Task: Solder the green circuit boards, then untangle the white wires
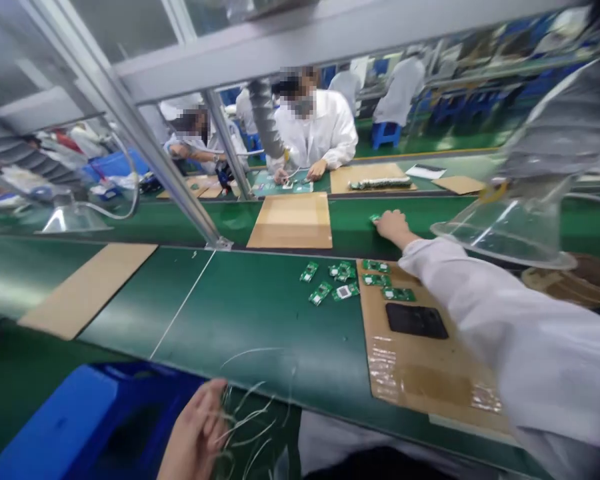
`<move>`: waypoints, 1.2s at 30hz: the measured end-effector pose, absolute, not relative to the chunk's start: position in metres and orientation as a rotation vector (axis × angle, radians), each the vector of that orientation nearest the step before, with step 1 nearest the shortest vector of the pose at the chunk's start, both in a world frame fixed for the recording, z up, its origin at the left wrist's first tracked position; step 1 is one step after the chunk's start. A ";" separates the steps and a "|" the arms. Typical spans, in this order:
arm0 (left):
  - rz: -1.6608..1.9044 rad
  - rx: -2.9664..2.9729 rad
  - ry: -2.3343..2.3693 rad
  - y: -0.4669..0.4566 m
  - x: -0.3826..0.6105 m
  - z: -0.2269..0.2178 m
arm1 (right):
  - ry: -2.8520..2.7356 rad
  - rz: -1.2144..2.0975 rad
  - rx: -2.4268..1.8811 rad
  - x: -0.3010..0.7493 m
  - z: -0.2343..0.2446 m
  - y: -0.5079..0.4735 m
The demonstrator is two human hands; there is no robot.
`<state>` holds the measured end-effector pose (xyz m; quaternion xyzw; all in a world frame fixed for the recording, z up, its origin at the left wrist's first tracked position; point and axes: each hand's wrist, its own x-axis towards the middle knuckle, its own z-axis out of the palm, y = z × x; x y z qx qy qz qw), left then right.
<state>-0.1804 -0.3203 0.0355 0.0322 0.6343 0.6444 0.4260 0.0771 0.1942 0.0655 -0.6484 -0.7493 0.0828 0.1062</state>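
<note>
My right hand (391,225) reaches far forward over the green conveyor belt (230,220), fingers curled on a small green circuit board (375,218) lying there. My left hand (197,433) is low at the near edge, closed around a bundle of thin white wires (253,417). Several small green circuit boards (345,280) lie on the green mat (240,313), some on the edge of a brown cardboard sheet (420,373) that carries a black pad (417,320).
A blue bin (75,427) sits at the lower left. A clear funnel hood (510,230) hangs at the right, another (75,217) at the left. Cardboard sheets (293,220) lie on the belt. People in white coats (315,130) work across the belt.
</note>
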 end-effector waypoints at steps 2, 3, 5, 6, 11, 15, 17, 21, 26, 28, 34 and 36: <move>1.488 0.256 1.554 -0.315 -0.177 0.042 | -2.338 0.282 -1.728 0.068 0.062 0.167; 1.434 0.367 1.568 -0.313 -0.177 0.046 | -2.415 0.319 -1.608 0.065 0.059 0.146; 1.313 0.595 1.646 -0.314 -0.180 0.052 | -2.585 0.439 -1.322 0.063 0.045 0.089; 1.243 0.699 1.693 -0.318 -0.183 0.055 | -2.679 0.517 -1.112 0.064 0.036 0.058; 0.964 1.002 1.913 -0.365 -0.199 0.077 | -2.889 0.352 -0.393 0.075 -0.004 -0.053; 0.903 1.175 2.053 -0.407 -0.208 0.108 | -2.810 0.318 -0.302 0.048 0.019 -0.078; 0.941 1.253 2.091 -0.420 -0.207 0.127 | -2.761 0.576 -0.079 0.019 0.042 -0.105; 1.110 1.350 2.109 -0.438 -0.195 0.162 | -2.695 1.197 0.174 -0.046 0.055 -0.195; 1.463 1.222 2.192 -0.493 -0.199 0.176 | -2.618 1.563 0.064 -0.085 0.020 -0.244; 1.650 1.062 2.188 -0.527 -0.210 0.168 | -2.558 1.680 0.002 -0.086 0.017 -0.231; 1.266 0.708 2.070 -0.597 -0.240 0.127 | -2.267 2.007 -0.020 -0.075 0.054 -0.204; 1.048 0.652 2.051 -0.592 -0.240 0.117 | -2.218 2.074 0.005 -0.071 0.068 -0.210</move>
